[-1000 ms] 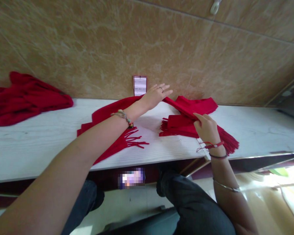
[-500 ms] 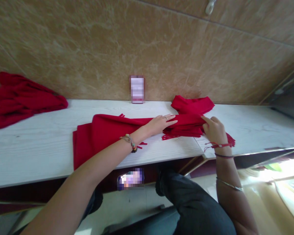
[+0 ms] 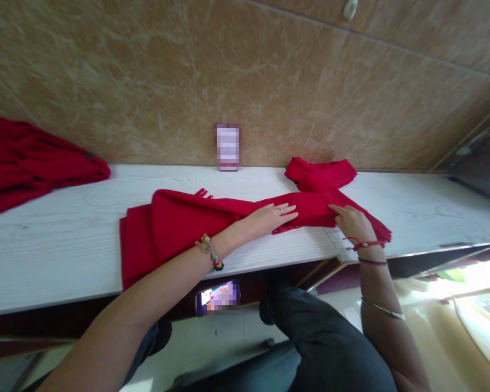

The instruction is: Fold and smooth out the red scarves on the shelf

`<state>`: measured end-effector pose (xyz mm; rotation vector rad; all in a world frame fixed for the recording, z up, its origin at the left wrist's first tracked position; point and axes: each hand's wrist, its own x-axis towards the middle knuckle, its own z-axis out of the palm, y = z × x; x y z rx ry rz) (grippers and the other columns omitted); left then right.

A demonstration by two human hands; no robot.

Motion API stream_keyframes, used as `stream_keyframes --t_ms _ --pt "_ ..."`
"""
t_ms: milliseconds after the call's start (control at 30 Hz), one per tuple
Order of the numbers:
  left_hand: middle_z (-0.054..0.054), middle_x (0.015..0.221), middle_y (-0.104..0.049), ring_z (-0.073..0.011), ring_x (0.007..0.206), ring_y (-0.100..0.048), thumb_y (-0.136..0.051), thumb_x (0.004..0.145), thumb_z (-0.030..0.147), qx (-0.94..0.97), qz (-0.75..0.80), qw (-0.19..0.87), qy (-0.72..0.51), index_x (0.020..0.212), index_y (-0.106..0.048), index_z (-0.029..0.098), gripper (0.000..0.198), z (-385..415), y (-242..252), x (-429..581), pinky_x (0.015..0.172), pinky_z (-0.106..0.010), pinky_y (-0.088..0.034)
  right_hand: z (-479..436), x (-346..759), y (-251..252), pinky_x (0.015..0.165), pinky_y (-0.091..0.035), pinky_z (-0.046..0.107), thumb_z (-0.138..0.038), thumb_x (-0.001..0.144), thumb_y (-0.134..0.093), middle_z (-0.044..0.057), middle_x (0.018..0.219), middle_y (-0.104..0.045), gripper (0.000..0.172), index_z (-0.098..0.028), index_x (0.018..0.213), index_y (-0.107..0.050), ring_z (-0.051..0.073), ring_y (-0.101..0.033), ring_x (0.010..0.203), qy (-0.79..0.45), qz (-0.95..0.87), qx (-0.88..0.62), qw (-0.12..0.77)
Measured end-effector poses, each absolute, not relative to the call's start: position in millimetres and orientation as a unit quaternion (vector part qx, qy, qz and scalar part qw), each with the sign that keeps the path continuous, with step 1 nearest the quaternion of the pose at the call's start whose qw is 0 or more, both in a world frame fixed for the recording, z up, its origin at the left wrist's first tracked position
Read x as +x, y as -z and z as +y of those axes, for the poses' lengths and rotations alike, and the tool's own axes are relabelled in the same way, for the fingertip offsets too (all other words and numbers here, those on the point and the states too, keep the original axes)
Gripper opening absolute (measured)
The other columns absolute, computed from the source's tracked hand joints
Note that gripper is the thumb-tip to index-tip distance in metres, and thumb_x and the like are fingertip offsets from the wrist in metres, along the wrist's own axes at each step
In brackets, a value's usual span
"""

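Note:
A red fringed scarf [image 3: 191,220], folded lengthwise into layers, lies along the white wood-grain counter. My left hand [image 3: 274,216] rests flat on its narrower part, fingers spread, a ring on one finger. At the scarf's right end my right hand [image 3: 353,222] touches the cloth with its index finger stretched out. The other fingers of that hand bend downward, and their tips are partly hidden. Behind the right hand, another red scarf piece [image 3: 320,173] lies bent against the wall, its fringe [image 3: 384,233] coming out beside my right wrist. Whether it joins the folded scarf, I cannot tell.
A heap of red cloth [image 3: 36,169] lies at the counter's left. A phone [image 3: 228,147] leans on the marbled wall [image 3: 147,87]. Below the counter's front edge is another lit phone [image 3: 218,298], above my legs [image 3: 322,332]. A dark surface [image 3: 479,149] stands at far right.
The folded part under my hands now lies flatter and smoother. My right index finger has moved from the scarf's upper edge down onto its face. The left hand has barely shifted.

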<state>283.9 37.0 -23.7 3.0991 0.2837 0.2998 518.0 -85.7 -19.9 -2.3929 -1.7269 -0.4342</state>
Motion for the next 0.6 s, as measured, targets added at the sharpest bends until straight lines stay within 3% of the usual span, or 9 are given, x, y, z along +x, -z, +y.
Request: stream_keyframes --t_ms 133,333,467,600 --pt "-0.004 0.151 -0.028 -0.0133 0.138 -0.027 -0.033 0.085 -0.004 0.993 0.088 0.031 -0.074 0.139 -0.036 0.024 0.061 38 25 280 0.108 -0.031 -0.031 -89 516 19 0.072 -0.047 0.030 -0.015 0.084 -0.039 0.012 0.095 -0.069 0.046 -0.017 0.126 -0.058 0.022 -0.062 0.087 0.116 -0.574 -0.809 0.055" --pt "-0.006 0.146 -0.038 -0.0118 0.132 -0.038 -0.037 0.081 -0.004 0.992 0.085 0.042 -0.077 0.136 -0.042 0.018 0.059 37 14 277 0.107 -0.024 -0.031 -91 518 12 0.073 -0.048 0.031 -0.015 0.084 -0.040 0.012 0.096 -0.069 0.046 -0.019 0.127 -0.058 0.023 -0.064 0.086 0.123 -0.573 -0.808 0.051" --pt "-0.009 0.142 -0.044 -0.0160 0.127 -0.045 -0.039 0.091 0.013 0.988 0.100 0.024 -0.117 0.132 -0.048 0.015 0.042 35 6 291 0.107 -0.029 -0.032 -93 527 14 0.075 -0.048 0.032 -0.010 0.079 -0.043 0.014 0.090 -0.069 0.049 -0.016 0.124 -0.061 0.024 -0.064 0.083 0.086 -0.602 -0.794 0.024" --pt "-0.009 0.147 -0.036 -0.0210 0.133 -0.037 -0.032 0.097 0.033 0.981 0.123 0.021 -0.150 0.135 -0.045 0.017 0.043 39 3 325 0.107 -0.035 -0.032 -81 528 2 0.082 -0.049 0.034 -0.010 0.077 -0.042 0.016 0.100 -0.066 0.043 -0.013 0.112 -0.067 0.024 -0.063 0.089 0.141 -0.596 -0.783 0.108"
